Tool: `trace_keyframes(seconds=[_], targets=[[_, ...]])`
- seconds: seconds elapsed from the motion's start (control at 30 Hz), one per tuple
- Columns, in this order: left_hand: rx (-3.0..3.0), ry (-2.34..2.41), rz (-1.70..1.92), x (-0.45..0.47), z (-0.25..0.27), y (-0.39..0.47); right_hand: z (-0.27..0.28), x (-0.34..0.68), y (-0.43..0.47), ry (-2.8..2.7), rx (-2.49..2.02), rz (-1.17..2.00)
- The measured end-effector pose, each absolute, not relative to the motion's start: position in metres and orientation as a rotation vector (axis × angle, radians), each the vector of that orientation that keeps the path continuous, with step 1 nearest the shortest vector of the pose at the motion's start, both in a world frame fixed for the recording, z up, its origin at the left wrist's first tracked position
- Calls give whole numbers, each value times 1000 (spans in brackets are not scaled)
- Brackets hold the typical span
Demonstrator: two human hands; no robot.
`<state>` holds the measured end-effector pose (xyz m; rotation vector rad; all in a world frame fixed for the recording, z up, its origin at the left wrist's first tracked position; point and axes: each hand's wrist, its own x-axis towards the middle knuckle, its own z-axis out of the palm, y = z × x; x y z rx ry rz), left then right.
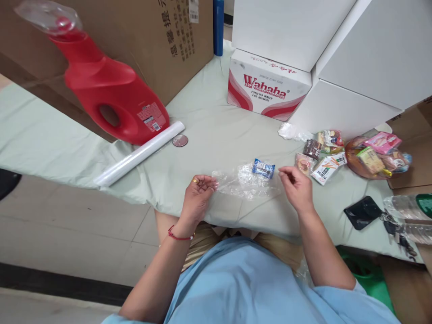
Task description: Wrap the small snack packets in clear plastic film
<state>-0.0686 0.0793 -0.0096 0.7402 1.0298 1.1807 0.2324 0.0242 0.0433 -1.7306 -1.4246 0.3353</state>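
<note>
A clear plastic bag [232,184] lies crumpled on the covered table in front of me, with a small blue snack packet [263,168] on or inside it; I cannot tell which. My left hand [199,193] pinches the bag's left end between thumb and fingers. On the other side, my right hand [297,186] is closed with thumb and forefinger together at the bag's right edge, near the blue packet. To the right of that hand sit a white packet [326,168], a brown cocoa packet [312,149] and other wrapped snacks [330,138].
A red jug [111,96] leans by a cardboard box [141,40] at left, beside a roll of plastic film [141,155] and a round disc [180,141]. The Wahaha carton [266,85] stands behind. At right are a filled bowl [354,155], a black phone [362,212] and keys [400,231].
</note>
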Motion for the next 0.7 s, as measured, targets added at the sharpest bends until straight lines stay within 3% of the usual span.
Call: trace_keyframes(seconds=[0.3,0.47,0.7], targets=[[670,965,998,-68,-6,73,18,156,119,-2165,-1413,889],[786,1163,1141,-61,-8,83,27,152,115,-1987,-1347,708],[591,1073,1568,-52,9,100,58,190,44,-1765,-1304,391]])
